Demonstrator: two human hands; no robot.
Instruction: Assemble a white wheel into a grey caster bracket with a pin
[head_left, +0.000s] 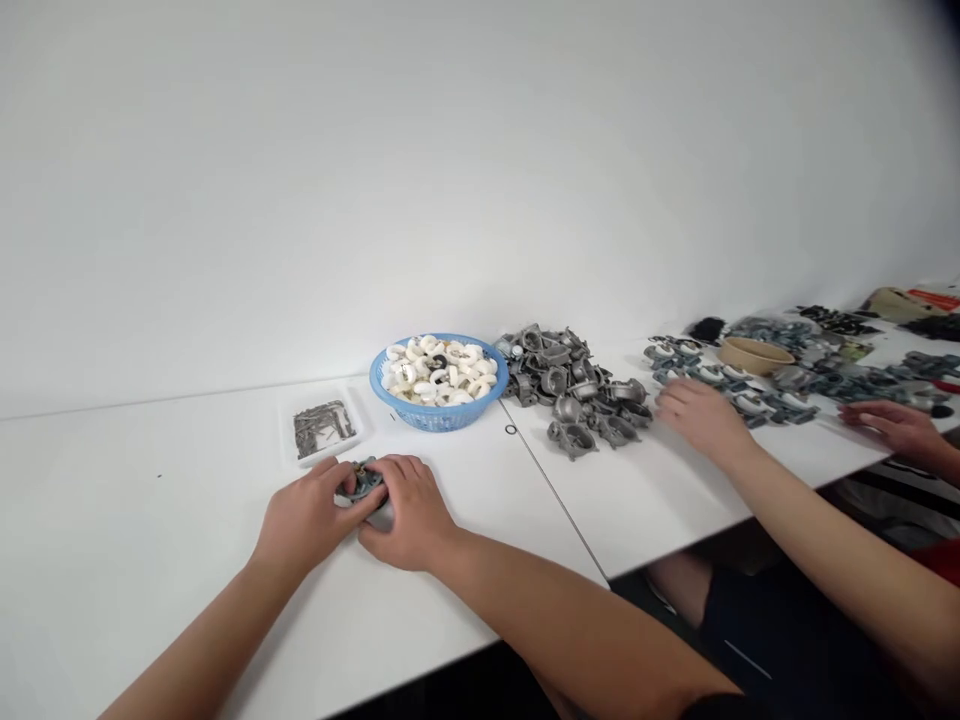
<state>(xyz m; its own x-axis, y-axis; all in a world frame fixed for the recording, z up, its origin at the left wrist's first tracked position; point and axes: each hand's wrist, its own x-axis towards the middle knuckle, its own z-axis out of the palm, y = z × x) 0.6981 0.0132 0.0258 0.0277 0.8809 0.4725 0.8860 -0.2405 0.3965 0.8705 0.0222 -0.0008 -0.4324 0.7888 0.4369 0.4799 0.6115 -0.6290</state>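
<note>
My left hand (307,518) and my right hand (409,510) meet on the white table (150,540), both closed around one small grey metal part (363,481) that rests on the tabletop. Only a bit of the part shows between my fingers. Just behind my left hand lies a clear tray of small dark pins (322,428). A blue basket (438,413) full of white plastic rings stands behind my right hand, and a heap of grey cast metal parts (574,390) lies to its right.
A co-worker sits to my right; one of that person's hands (701,415) rests by the metal heap, the other (896,425) farther right. Assembled parts, a tan bowl (754,354) and dark items crowd the far right. A white wall rises behind the table.
</note>
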